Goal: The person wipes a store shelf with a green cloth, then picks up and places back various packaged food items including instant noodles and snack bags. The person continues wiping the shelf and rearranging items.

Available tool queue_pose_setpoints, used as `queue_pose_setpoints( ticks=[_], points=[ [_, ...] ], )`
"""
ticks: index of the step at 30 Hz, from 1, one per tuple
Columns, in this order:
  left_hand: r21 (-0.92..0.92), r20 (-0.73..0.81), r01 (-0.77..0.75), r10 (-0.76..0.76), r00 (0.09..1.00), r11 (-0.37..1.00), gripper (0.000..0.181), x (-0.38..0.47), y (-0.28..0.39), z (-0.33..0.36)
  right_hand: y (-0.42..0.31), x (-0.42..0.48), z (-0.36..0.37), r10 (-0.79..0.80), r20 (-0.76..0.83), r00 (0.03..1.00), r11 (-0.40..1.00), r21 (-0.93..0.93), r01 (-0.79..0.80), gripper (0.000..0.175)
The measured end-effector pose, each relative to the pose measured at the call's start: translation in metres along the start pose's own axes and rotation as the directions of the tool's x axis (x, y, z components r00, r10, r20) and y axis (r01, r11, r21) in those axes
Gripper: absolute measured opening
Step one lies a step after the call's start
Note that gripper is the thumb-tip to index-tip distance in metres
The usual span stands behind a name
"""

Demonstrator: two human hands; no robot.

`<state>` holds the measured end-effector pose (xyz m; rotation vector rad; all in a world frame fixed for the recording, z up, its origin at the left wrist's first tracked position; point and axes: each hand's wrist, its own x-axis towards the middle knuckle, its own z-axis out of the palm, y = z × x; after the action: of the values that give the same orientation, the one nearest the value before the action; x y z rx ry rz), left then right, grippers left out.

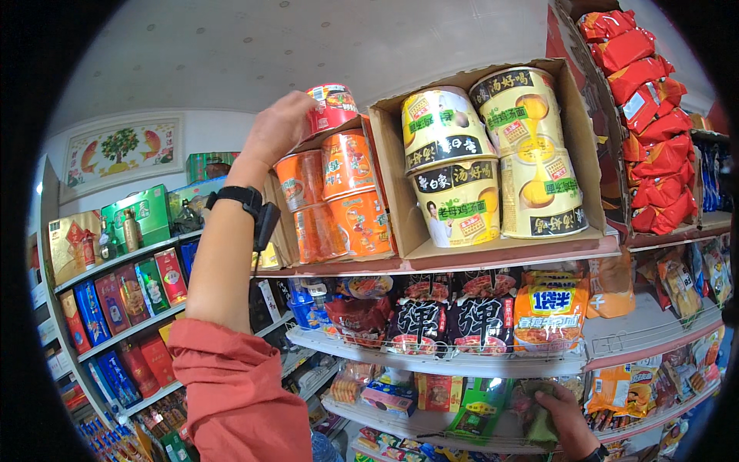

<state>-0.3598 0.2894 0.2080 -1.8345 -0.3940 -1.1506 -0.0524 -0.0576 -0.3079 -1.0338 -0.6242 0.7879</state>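
My left hand (pixel 283 128) is raised at the left side of a red instant-noodle cup (pixel 335 108), its fingers against the cup's edge. Whether they grip it cannot be seen. That cup sits on top of orange noodle cups (pixel 348 164) stacked in an open cardboard carton. Low on the right, my right hand (pixel 563 418) holds a green cloth (pixel 541 426) in front of a lower shelf with packaged snacks. To the right of the orange cups, a cardboard box (pixel 392 190) on its side holds yellow noodle tubs (pixel 456 202) stacked two high.
A wire-fronted shelf (pixel 427 358) below carries bagged noodles (pixel 479 317). Red packets (pixel 658 150) are piled in a tall carton at right. Boxed bottles and gift boxes (pixel 135 216) line the left shelves. A framed picture (pixel 121 151) hangs on the wall behind.
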Motion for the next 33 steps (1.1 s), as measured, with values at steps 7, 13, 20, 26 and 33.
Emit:
queue_pose_setpoints(
  ticks=[7,13,20,26,33],
  points=[
    [-0.459,0.024,0.546,-0.604,0.796,0.701,0.135,0.043,0.019,0.029,-0.002,0.001,-0.002,-0.001,-0.016,1.0,1.0,-0.006,0.0,0.031],
    [-0.433,0.196,0.639,-0.625,0.755,0.636,0.162,0.054,0.03,0.054,0.003,0.0,-0.008,-0.014,-0.018,1.0,1.0,0.0,0.014,0.03],
    [-0.675,0.211,0.538,-0.567,0.796,0.504,0.146,0.028,0.003,0.05,-0.006,-0.01,-0.021,0.019,-0.123,0.992,1.0,-0.02,-0.021,0.028],
    [-0.58,0.02,0.254,-0.298,0.954,0.774,0.119,0.047,-0.02,0.066,-0.009,-0.006,-0.017,-0.071,-0.133,0.988,0.995,-0.081,0.061,0.023],
    [-0.225,0.136,0.383,-0.361,0.923,0.896,0.092,0.066,0.001,0.074,-0.046,-0.012,0.02,-0.124,-0.036,0.992,0.984,-0.133,0.118,0.028]
  ],
)
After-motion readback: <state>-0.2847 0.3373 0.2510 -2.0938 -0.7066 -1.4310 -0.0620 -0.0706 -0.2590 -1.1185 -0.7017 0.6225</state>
